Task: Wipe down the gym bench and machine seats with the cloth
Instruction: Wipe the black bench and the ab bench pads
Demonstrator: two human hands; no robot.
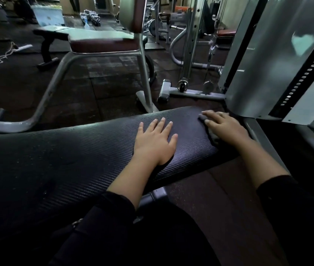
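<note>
A dark padded bench [75,160] is pressed by the left hand [155,142], fingers spread flat, while a grey cloth [212,136] is pinned at its far end beneath the flattened right hand [226,127]

Reaching forward with both arms, bare from the wrists to partway up, black sleeves [113,212] pushed back on both. Lying flat, palm down, with the left hand [155,140], its fingers [157,124] straight and spread apart, thumb sticking out to the right. Bending a little at the left wrist. Pressing down with the right hand [224,126], palm down too, fingers close together and pointing up and to the left. Stretching out farther with the right arm than with the left. Keeping the two hands near each other, not touching.
</note>
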